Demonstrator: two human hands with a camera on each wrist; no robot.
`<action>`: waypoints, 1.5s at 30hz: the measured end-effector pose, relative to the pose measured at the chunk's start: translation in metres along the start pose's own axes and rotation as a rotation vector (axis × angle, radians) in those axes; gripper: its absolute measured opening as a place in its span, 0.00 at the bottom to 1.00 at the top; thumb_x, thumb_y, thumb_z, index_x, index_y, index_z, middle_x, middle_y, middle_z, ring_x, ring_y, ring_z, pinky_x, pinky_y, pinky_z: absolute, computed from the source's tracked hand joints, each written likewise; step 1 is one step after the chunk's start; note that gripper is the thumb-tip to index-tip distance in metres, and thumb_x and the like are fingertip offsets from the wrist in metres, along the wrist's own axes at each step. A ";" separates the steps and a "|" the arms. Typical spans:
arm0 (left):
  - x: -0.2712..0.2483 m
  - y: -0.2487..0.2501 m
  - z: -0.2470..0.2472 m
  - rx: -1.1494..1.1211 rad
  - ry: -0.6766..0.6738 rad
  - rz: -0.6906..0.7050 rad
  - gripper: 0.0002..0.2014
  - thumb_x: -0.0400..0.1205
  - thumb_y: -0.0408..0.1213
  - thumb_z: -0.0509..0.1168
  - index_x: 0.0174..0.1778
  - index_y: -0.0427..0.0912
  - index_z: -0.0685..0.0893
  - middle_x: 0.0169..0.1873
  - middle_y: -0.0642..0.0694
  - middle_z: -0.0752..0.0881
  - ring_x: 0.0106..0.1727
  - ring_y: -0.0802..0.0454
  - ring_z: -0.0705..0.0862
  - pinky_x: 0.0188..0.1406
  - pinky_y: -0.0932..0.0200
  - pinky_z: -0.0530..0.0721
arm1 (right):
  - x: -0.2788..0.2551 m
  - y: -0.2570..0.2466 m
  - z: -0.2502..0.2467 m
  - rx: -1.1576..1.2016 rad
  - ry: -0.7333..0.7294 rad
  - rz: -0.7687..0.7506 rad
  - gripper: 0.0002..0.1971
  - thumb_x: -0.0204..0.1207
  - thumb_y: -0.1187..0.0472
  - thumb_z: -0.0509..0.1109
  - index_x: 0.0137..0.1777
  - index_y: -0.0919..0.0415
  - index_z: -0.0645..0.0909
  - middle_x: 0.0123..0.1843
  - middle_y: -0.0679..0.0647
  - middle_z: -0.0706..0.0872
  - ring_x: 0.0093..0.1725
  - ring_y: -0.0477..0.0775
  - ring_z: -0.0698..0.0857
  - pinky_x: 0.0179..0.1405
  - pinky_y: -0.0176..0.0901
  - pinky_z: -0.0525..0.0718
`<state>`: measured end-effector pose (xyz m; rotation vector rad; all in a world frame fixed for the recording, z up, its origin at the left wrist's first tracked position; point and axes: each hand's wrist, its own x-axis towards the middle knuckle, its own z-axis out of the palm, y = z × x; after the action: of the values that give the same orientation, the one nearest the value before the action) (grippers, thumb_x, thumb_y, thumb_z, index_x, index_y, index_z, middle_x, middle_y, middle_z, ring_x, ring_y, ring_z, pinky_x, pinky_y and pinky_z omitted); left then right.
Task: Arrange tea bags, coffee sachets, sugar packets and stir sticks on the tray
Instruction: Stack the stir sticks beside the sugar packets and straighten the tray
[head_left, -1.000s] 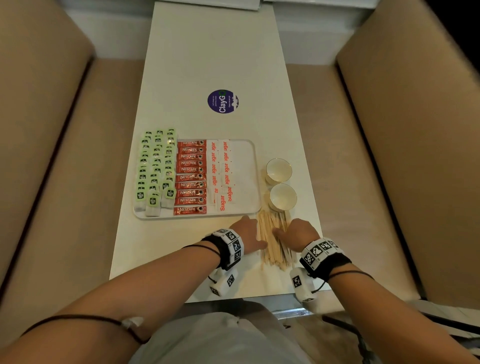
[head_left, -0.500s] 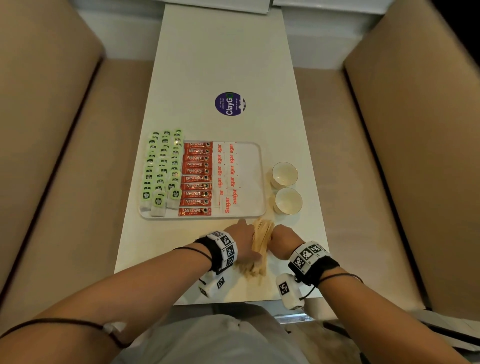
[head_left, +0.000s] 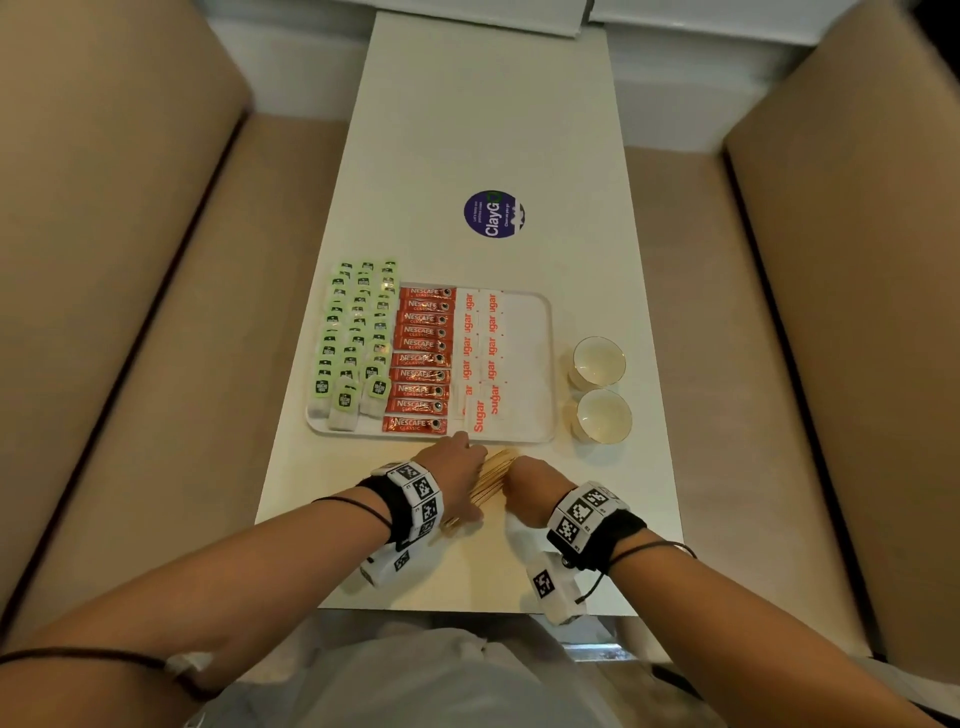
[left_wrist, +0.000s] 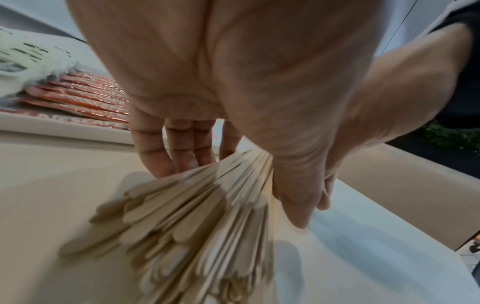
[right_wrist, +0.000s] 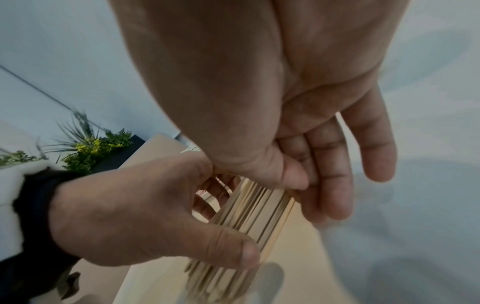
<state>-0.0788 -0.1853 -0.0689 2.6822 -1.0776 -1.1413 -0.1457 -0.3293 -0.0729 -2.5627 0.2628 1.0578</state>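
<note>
Sitting on the tray (head_left: 540, 364) from left to right: green tea bags (head_left: 356, 338), red coffee sachets (head_left: 423, 358), sugar packets (head_left: 480, 358). Just near of it on the tabletop (head_left: 493, 130), left hand (head_left: 457, 478) and right hand (head_left: 535, 480) both grip the stir sticks (head_left: 491, 480) bundle between them. Two cups (head_left: 600, 389) sit right of the tray.

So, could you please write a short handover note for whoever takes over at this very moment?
Left hand and right hand together grip the stir sticks as one bundle, just before the tray's near edge.
Done: tea bags, coffee sachets and sugar packets lie in columns on the tray.
Left: set the sticks on the tray's bare right strip, probably.
</note>
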 end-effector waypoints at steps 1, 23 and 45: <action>-0.001 -0.003 0.000 0.008 0.012 0.000 0.37 0.65 0.57 0.81 0.64 0.47 0.75 0.60 0.44 0.75 0.59 0.44 0.79 0.55 0.45 0.85 | 0.001 -0.003 0.000 -0.001 -0.005 -0.010 0.11 0.80 0.69 0.64 0.38 0.57 0.71 0.45 0.55 0.81 0.45 0.56 0.81 0.44 0.44 0.77; -0.012 -0.035 0.020 0.013 0.109 -0.017 0.39 0.67 0.59 0.79 0.69 0.48 0.72 0.66 0.44 0.70 0.61 0.43 0.77 0.57 0.46 0.85 | -0.009 0.005 -0.005 -0.039 -0.237 -0.179 0.32 0.78 0.69 0.65 0.81 0.46 0.74 0.80 0.52 0.78 0.76 0.56 0.79 0.76 0.49 0.76; -0.025 -0.048 0.028 0.006 0.130 0.039 0.27 0.79 0.51 0.71 0.72 0.48 0.73 0.61 0.45 0.74 0.59 0.45 0.75 0.55 0.49 0.83 | -0.006 0.033 -0.017 -0.094 0.139 -0.148 0.08 0.82 0.66 0.62 0.53 0.57 0.82 0.50 0.53 0.90 0.48 0.58 0.88 0.44 0.47 0.87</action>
<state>-0.0810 -0.1275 -0.0876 2.6842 -1.1079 -0.9440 -0.1485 -0.3659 -0.0659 -2.6959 0.0573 0.8594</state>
